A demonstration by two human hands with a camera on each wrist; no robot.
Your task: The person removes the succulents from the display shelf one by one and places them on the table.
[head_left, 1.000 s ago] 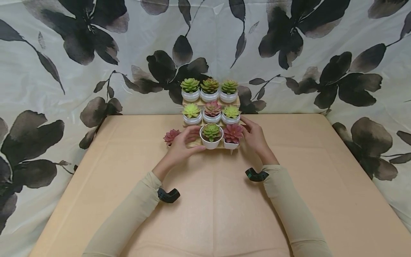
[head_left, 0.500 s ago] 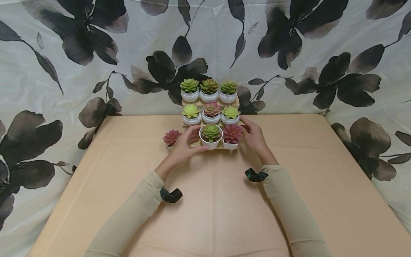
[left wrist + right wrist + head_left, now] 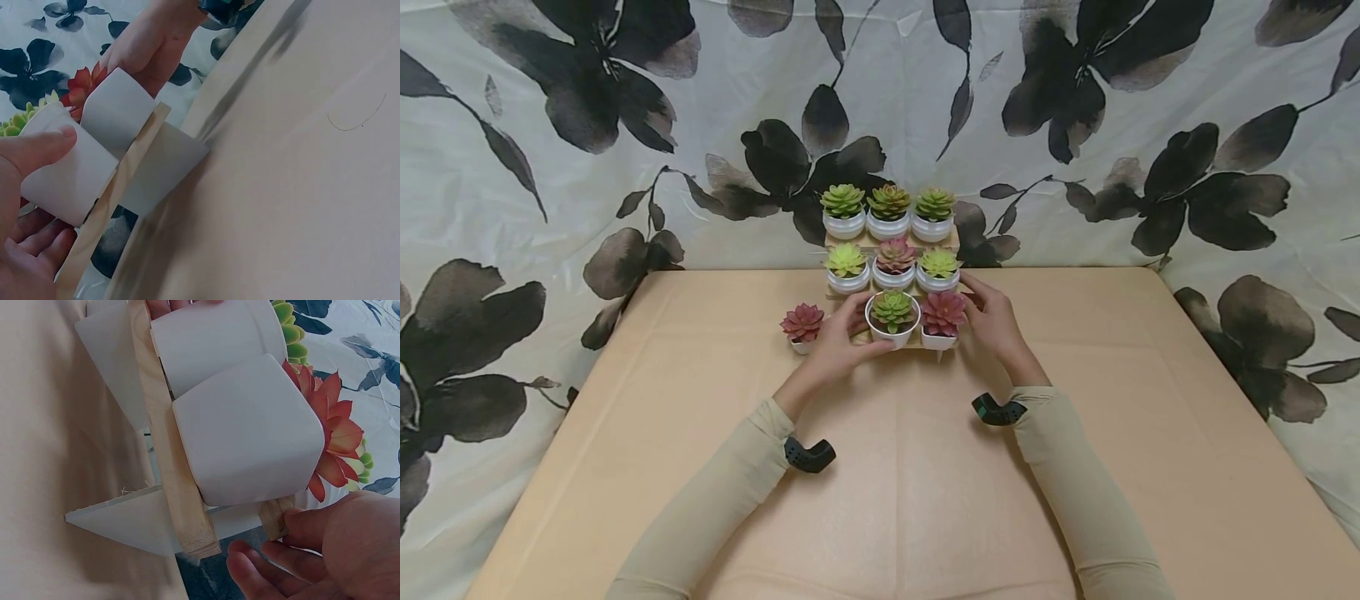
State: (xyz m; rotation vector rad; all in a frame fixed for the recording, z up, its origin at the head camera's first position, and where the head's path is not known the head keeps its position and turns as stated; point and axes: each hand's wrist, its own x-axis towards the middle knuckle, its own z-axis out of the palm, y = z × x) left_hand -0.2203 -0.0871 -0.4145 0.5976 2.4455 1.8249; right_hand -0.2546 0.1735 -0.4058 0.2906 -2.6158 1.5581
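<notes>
My left hand (image 3: 835,343) grips the white pot of a green succulent (image 3: 892,335) in the middle of the lowest tier of a wooden plant stand (image 3: 172,469). Its thumb lies across the front of the pot, with the fingers around the left side. A red succulent in a squarish white pot (image 3: 250,431) sits just to the right on that tier. At the stand's right side, my right hand (image 3: 996,321) pinches the wooden end of a higher board, thumb on top. Left of the stand, a second red succulent (image 3: 802,322) stands beside my left hand.
Three light-potted succulents fill the middle tier, including a pink one (image 3: 895,256). Three more, one a green succulent (image 3: 842,202), line the top tier. White side supports (image 3: 125,522) reach down to the tan table (image 3: 895,483). A floral cloth (image 3: 700,117) hangs behind.
My left hand has shifted slightly right, its thumb sliding further across the pot's front. More of the left red succulent's pot shows. The right hand and the stand have stayed put.
</notes>
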